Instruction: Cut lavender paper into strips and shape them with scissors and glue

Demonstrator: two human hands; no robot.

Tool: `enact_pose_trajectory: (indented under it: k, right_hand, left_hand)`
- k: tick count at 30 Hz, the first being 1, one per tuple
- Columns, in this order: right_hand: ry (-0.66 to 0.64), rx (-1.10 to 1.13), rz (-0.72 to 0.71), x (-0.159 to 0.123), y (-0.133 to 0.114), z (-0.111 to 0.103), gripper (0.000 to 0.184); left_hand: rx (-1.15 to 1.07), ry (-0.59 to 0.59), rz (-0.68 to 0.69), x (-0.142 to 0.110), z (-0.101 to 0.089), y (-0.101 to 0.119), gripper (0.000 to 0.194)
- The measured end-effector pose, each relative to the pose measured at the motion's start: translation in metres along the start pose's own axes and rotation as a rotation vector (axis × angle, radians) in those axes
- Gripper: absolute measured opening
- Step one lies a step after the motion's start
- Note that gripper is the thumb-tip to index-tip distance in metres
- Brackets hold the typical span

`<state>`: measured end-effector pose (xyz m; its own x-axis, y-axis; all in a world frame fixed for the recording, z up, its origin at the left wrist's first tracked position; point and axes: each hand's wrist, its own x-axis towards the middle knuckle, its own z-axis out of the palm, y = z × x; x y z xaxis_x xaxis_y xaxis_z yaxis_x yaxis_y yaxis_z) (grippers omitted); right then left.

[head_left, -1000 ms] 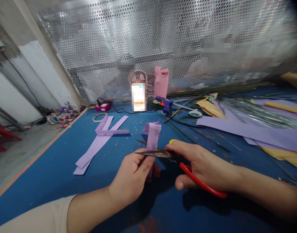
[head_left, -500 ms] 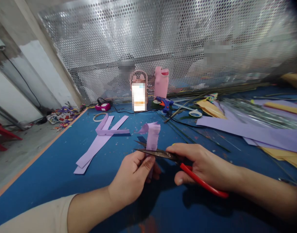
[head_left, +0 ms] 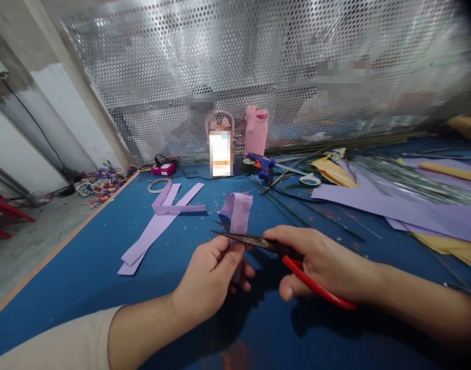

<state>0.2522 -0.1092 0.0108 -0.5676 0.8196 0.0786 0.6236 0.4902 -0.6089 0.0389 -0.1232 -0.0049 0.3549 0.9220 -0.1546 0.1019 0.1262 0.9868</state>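
Between the thumb and fingers of my left hand (head_left: 214, 275) is a folded purple paper strip (head_left: 241, 213), held upright with its top bent over to the left. My right hand (head_left: 316, 262) grips red-handled scissors (head_left: 316, 288). Their dark blades are slightly apart and lie across the strip just above my left thumb. Whether the blades have cut into the paper I cannot tell. More purple strips (head_left: 158, 231) lie crossed on the blue table, to the left of my hands.
A lit phone (head_left: 220, 154) stands by the perforated metal screen (head_left: 158, 67), near a pink holder (head_left: 256, 131). A blue glue gun (head_left: 261, 165), tape roll (head_left: 309, 180) and green stems (head_left: 285, 208) lie behind my right hand. Purple sheets (head_left: 374, 205) cover the right side.
The scissors and the strip have shifted slightly up and left. The strip's bent top hangs a little differently. Both hands keep their hold.
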Motion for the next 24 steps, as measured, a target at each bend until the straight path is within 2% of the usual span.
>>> enact_pose_trajectory:
  k: [3,15,24]
  right_hand:
    - [0.009,-0.066,-0.002,0.0004,-0.0003,-0.0006,0.076]
    - [-0.027,-0.049,-0.044,0.0002,-0.0014,-0.0013,0.072]
    - [-0.009,-0.051,-0.032,0.0003,-0.0026,0.0002,0.07]
  left_hand:
    - [0.02,0.018,0.01,0.0005,-0.0002,0.0016,0.035]
    - [0.042,0.059,0.092,0.0011,-0.0011,0.0009,0.034]
    - [0.107,0.016,0.12,0.0002,0.0001,-0.0031,0.034]
